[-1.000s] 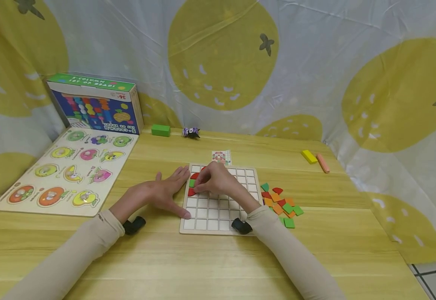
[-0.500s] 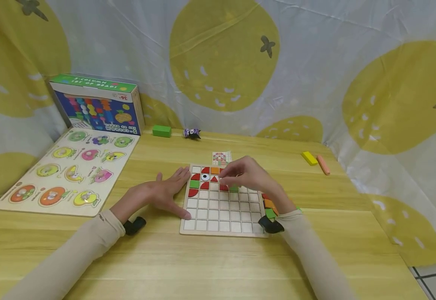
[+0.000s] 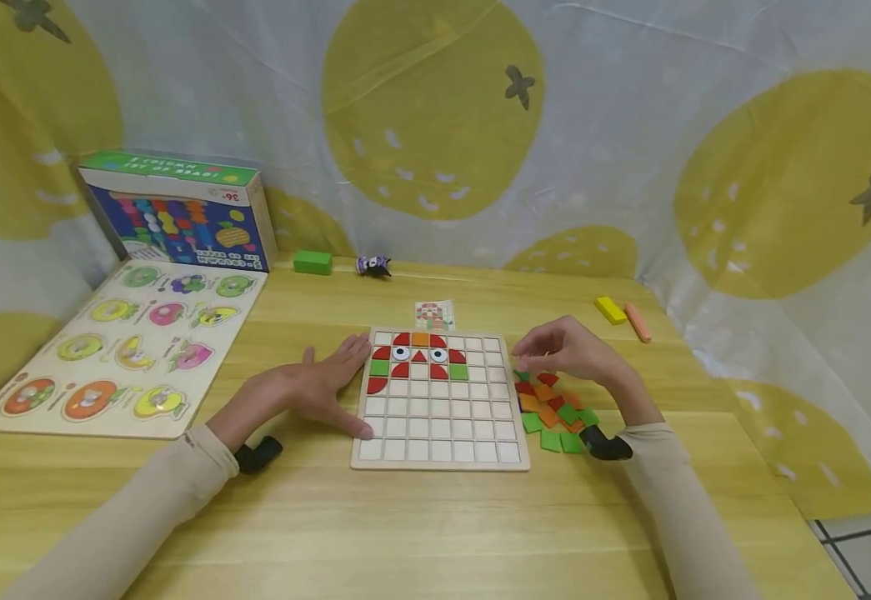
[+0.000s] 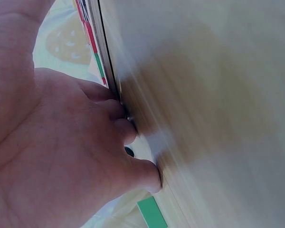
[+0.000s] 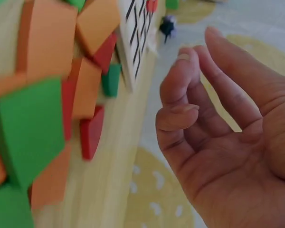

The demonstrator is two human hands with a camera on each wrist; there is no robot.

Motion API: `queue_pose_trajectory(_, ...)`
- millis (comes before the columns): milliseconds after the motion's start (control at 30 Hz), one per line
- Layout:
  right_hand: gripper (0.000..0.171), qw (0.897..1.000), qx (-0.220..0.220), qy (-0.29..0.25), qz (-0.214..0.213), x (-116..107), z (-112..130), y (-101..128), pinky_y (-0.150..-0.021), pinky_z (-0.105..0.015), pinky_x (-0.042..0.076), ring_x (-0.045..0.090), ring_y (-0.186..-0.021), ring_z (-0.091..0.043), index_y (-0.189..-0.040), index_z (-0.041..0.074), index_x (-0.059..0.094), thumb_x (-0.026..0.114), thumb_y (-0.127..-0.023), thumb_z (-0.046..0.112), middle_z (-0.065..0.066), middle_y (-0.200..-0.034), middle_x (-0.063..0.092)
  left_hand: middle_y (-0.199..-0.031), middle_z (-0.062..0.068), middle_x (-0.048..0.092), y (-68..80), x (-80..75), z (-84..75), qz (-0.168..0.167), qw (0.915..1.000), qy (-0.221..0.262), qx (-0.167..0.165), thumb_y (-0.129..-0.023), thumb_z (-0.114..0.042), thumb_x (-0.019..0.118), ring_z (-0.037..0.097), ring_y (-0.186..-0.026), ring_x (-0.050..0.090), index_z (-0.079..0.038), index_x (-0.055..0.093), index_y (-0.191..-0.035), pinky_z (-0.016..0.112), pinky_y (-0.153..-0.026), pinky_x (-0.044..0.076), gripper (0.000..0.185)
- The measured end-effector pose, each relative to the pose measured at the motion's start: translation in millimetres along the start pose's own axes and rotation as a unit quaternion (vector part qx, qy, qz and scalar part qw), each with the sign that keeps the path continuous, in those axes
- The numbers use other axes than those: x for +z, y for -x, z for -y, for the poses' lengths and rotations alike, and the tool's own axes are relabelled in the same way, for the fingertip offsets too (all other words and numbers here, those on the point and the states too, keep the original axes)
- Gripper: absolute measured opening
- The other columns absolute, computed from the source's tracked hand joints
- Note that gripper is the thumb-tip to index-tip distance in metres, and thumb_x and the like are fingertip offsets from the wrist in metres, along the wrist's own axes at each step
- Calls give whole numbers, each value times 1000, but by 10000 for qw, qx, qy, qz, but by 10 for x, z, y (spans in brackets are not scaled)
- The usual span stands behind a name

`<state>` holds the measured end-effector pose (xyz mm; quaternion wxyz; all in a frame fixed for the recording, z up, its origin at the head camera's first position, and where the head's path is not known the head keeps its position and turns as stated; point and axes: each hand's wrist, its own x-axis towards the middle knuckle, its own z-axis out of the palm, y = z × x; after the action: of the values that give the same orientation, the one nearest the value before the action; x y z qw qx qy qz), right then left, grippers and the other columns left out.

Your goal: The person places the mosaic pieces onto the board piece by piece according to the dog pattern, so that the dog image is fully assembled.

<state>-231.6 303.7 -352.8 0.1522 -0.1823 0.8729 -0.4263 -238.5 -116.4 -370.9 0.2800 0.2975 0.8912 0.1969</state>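
A white wooden grid board [image 3: 443,425] lies on the table with red, orange, green and eye tiles [image 3: 418,357] filling part of its top rows. My left hand [image 3: 345,367] lies flat on the table, its straight fingers [image 4: 137,171] against the board's left edge. My right hand [image 3: 536,354] hovers just right of the board, over a pile of loose red, orange and green tiles [image 3: 555,408]. Its fingers [image 5: 180,90] are loosely curled and hold nothing; the pile [image 5: 47,109] lies close beside them. A small pattern card [image 3: 435,315] sits behind the board.
A fruit peg puzzle [image 3: 127,342] and a colourful toy box [image 3: 172,217] occupy the left side. A green block [image 3: 312,262] and a small purple figure [image 3: 372,265] lie at the back, yellow [image 3: 611,310] and pink [image 3: 638,322] blocks at the right. A lemon-print curtain surrounds the table.
My right hand has left the board's upper left cells and swung right to above the tile pile, uncovering the placed tiles. The left hand has stayed put.
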Motion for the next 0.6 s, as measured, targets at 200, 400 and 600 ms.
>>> queue_pose_trajectory(200,20,9992,83,400,23,-170,-224,76,-74,-28,59,70,-81,-27,-112,-6,79,82,-95,5,-15,-97,80,-180,19,-9,-5,19,-1,-61,10000,-76,-21,-83,-68,84,42,-166,-9,0,4,-172,81,-121,-9,138)
queue_pose_trajectory(400,21,9978,183,634,104,-251,-365,170,-74,-23,56,65,-80,-19,-110,-7,80,85,-91,2,-13,-96,79,-181,19,-8,-18,30,-7,-72,9999,-95,17,-84,-66,84,42,-166,-9,0,4,-172,80,-122,-8,136)
queue_pose_trajectory(600,16,9971,265,702,159,-244,-403,161,-69,-23,53,60,-76,-17,-106,-6,80,85,-91,1,-12,-91,78,-181,18,-8,-21,22,-1,-67,9999,-117,-72,-84,-66,85,41,-166,-9,-1,4,-172,80,-122,-8,137)
